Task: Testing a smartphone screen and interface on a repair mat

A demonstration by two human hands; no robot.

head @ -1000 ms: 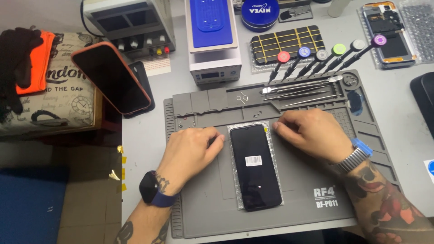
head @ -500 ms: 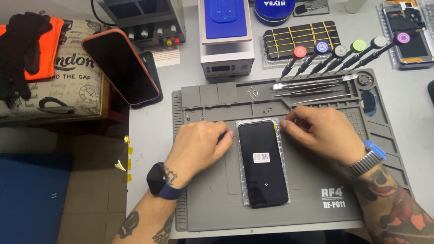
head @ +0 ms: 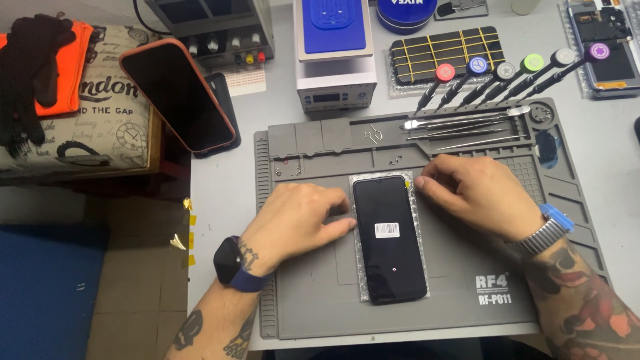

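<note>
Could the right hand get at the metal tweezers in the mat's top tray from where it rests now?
Probably yes. The right hand rests beside the black phone screen, and the tweezers lie just beyond its fingers in the grey mat's tray, with nothing over them.

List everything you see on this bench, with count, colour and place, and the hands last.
Black phone screen panel in clear bubble wrap: one, mat centre.
Grey silicone work mat: one, on the white bench.
Screwdrivers with coloured caps: six, above the mat's top right.
Metal tweezers and pry tools: several, silver, mat's top tray.
Phone in orange case: one, leaning at left.
Blue-topped heating unit: one, top centre.
Black gloves: top left.
Left hand: touching the panel's left edge.
Right hand: at its top right corner.
</note>
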